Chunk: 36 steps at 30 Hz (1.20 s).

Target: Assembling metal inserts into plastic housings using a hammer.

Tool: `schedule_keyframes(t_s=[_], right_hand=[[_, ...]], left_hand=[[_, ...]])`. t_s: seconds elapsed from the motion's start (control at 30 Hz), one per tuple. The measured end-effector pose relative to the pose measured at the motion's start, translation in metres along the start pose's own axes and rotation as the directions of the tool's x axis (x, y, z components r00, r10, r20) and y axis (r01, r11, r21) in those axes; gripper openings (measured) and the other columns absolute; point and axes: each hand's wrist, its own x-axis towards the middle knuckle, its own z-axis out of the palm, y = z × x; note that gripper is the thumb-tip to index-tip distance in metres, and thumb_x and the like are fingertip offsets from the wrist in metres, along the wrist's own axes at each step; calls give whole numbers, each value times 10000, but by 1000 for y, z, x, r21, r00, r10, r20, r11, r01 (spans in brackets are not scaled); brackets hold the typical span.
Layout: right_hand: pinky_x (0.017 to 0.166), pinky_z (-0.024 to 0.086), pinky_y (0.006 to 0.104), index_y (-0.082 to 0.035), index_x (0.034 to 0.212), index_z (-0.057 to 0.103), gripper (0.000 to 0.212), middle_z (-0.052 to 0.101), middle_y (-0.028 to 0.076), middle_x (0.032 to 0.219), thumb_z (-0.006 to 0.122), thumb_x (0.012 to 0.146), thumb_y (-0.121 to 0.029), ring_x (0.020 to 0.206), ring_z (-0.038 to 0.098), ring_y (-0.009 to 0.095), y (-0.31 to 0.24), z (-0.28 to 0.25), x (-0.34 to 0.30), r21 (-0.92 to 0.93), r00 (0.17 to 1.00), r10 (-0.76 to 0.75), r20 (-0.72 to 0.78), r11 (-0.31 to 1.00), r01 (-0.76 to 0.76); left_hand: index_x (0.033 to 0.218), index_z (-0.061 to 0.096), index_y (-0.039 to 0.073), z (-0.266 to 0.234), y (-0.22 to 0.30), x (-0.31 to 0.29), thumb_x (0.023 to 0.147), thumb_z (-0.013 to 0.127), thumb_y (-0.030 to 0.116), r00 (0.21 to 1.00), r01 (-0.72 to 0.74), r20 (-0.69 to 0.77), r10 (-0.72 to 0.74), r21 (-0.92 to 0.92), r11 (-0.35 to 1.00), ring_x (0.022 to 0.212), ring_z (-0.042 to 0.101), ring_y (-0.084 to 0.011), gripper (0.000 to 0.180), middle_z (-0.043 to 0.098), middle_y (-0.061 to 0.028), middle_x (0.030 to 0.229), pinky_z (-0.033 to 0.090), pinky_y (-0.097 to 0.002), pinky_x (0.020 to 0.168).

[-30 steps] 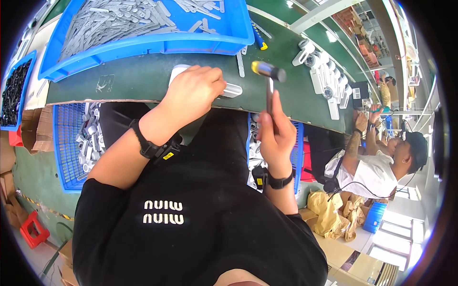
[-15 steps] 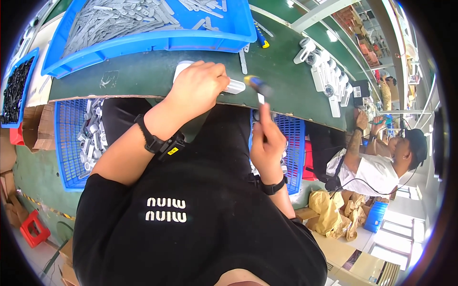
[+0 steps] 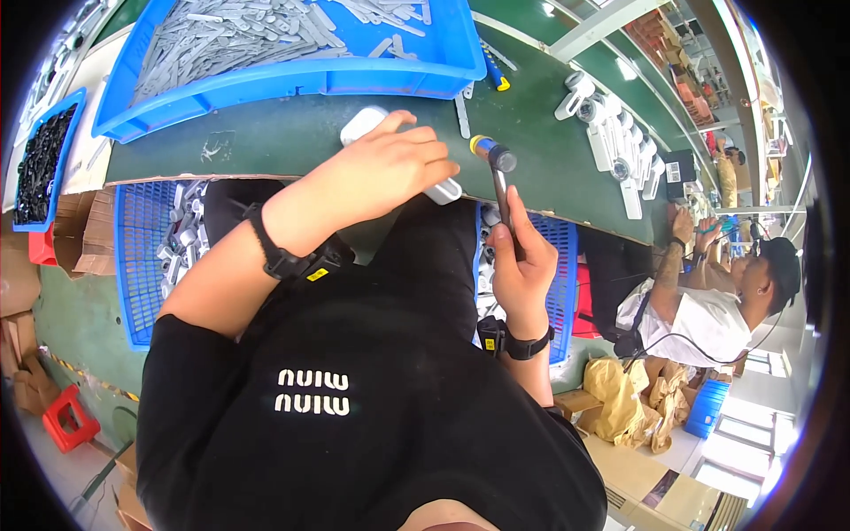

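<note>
My left hand (image 3: 390, 170) is closed over a white plastic part (image 3: 361, 124) at the near edge of the green bench. The part's rounded end sticks out beyond the hand, its narrow end (image 3: 445, 191) below the fingertips, and the middle is covered. To the right, my right hand (image 3: 524, 270) grips the dark handle of a small hammer (image 3: 502, 160). Its head, yellow and blue with a dark face, is raised just right of the part and apart from it.
A blue tray (image 3: 354, 80) of flat grey strips fills the far left of the bench (image 3: 266, 142). Several finished-looking white parts (image 3: 611, 133) stand at right. Blue baskets (image 3: 142, 292) of white parts flank my legs. A co-worker (image 3: 699, 310) sits at far right.
The hammer, blurred before, is now sharp, its head a little lower and farther right. The white part has tilted, its narrow end nearer me. The whole view shifted slightly.
</note>
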Motion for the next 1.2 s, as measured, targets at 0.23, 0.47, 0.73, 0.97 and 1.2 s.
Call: schedule_keyframes(t_s=[0.23, 0.47, 0.73, 0.97, 1.2], right_hand=[[760, 564, 274, -58, 1553, 663, 527, 772, 76, 890, 672, 1033, 28, 761, 695, 106, 3, 7, -9, 63, 994, 103, 34, 993, -105], [776, 556, 275, -63, 1524, 691, 504, 769, 76, 879, 679, 1028, 23, 787, 696, 113, 7, 28, 3, 141, 982, 121, 147, 980, -142], [672, 508, 245, -57, 1545, 673, 504, 748, 40, 880, 653, 1048, 31, 696, 621, 64, -5, 36, 28, 251, 993, 40, 112, 966, -67], [681, 499, 262, -12, 1611, 578, 533, 685, 36, 837, 618, 1080, 12, 685, 580, 100, 4, 51, 25, 110, 998, -54, 24, 993, 51], [718, 519, 290, -67, 1592, 620, 546, 634, 90, 803, 638, 1054, 22, 706, 599, 132, -19, 45, 18, 199, 993, 7, -118, 980, 17]], left_hand=[[1039, 807, 115, -24, -3, -31, 836, 731, 60, 987, 154, -66, -148, 102, 983, 1320, 633, -251, 224, 736, -59, 1220, 455, -503, 1143], [1084, 761, 10, -4, 4, -45, 966, 751, 39, 767, 616, -160, -622, -91, 783, 1061, 745, -404, 123, 776, -161, 1183, 554, -476, 947], [1111, 761, 13, 24, -25, -61, 914, 819, 36, 837, 381, -383, -392, -108, 918, 1019, 752, -374, 207, 788, -144, 1131, 606, -465, 890], [1066, 746, -13, 31, -28, -59, 844, 830, -55, 832, 289, -450, -325, -147, 946, 959, 736, -370, 241, 731, -137, 1062, 630, -445, 809], [1035, 735, -15, 28, -28, -59, 851, 828, -39, 835, 296, -441, -330, -146, 944, 942, 729, -363, 208, 725, -135, 1055, 625, -444, 798]])
